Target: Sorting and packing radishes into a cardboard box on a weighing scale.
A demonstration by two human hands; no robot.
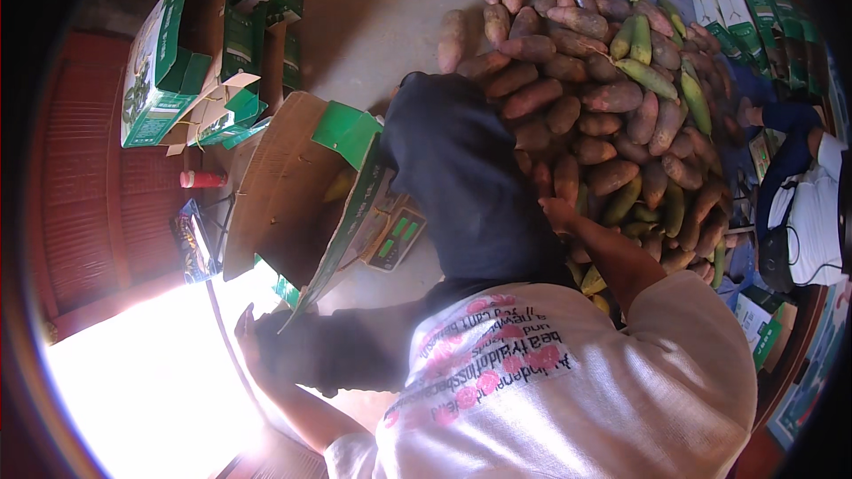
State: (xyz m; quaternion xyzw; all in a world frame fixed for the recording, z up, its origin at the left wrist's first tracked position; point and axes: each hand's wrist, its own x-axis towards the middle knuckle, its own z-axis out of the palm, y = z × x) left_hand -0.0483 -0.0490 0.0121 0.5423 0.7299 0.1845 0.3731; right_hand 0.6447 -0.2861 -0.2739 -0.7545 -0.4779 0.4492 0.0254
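Note:
My right hand [557, 214] is at the near left side of a big heap of reddish-brown root vegetables [612, 176], its fingers curled at the end of one reddish root vegetable [565, 179]. Long green radishes [646, 78] lie among them. Over on the left, my left hand [250, 330] is beside my knee, near the lower flap of an open cardboard box [280, 182]. Its fingers look stretched out and nothing shows in them, though glare washes out part of the hand. Inside the box is a yellow-green thing, mostly in shadow. Next to the box stands a digital scale [397, 239] with lit green displays.
Green and white cartons [160, 71] stand open at the upper left, near a red can [203, 179] and a red door [80, 177]. Folded cartons [745, 13] stand at the upper right. Another person [812, 204] sits at the right, beside the heap.

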